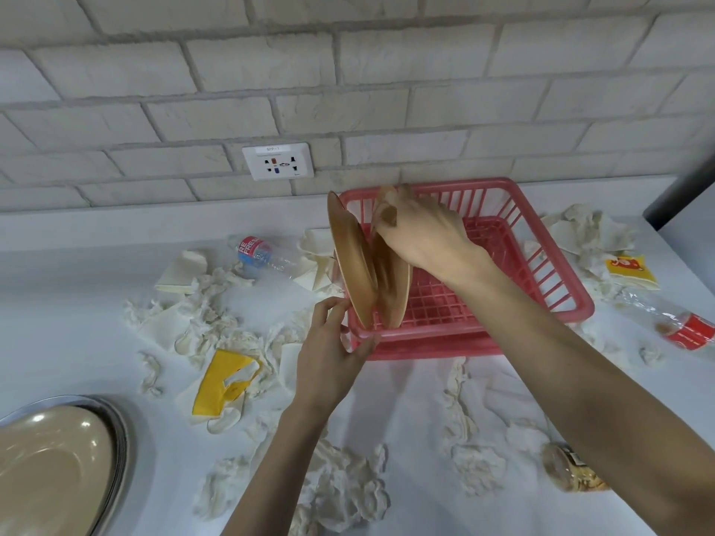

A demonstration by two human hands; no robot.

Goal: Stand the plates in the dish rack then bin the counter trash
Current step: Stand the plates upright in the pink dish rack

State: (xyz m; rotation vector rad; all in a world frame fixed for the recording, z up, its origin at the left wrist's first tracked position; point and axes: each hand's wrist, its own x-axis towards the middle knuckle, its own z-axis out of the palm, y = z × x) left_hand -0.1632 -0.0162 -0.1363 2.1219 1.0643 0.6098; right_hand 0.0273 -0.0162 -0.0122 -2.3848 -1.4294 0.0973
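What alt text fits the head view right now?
Right hand grips a tan plate by its rim in the pink dish rack beside a standing plate, while the left hand holds the rack's near corner. Crumpled tissues, yellow wrappers and plastic bottles litter the counter.

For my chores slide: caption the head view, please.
Right hand stands a second brown plate beside the first plate in the pink dish rack; left hand holds its corner amid crumpled tissues.

Bare left hand, bare right hand; both forearms bare up to frame edge.
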